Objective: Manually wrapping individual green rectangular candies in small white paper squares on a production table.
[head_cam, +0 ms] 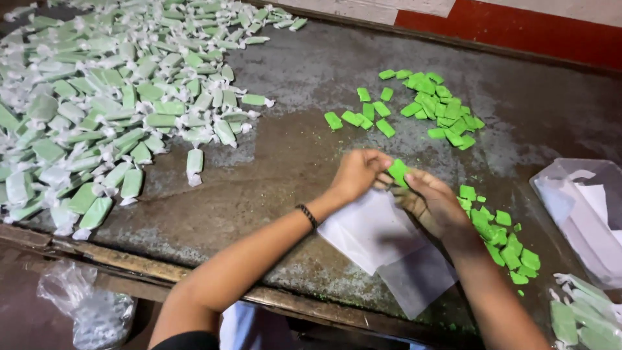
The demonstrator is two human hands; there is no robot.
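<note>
A worn, stained grey bench point(291, 162) is filling the view, with a red-painted wall band point(518, 29) running along its far edge. Across the far left of the bench a wide heap of wrapped green pieces point(97, 110) in twisted clear wrappers is lying spread out. Toward the far right a smaller scatter of bare green pieces point(427, 107) is sitting, and another cluster of bare green pieces point(502, 236) is lying just beside the right hand. A stack of clear wrapper sheets point(395, 249) is resting on the near edge of the bench, partly under both hands. At the right edge a clear bag of sheets point(583, 214) is lying open. The left hand point(355, 174), with a dark band on its wrist, and the right hand point(431, 201) are meeting above the sheets. The fingers of both hands are pinching narrow around a single green piece point(397, 172), holding it between them just above the top sheet.
</note>
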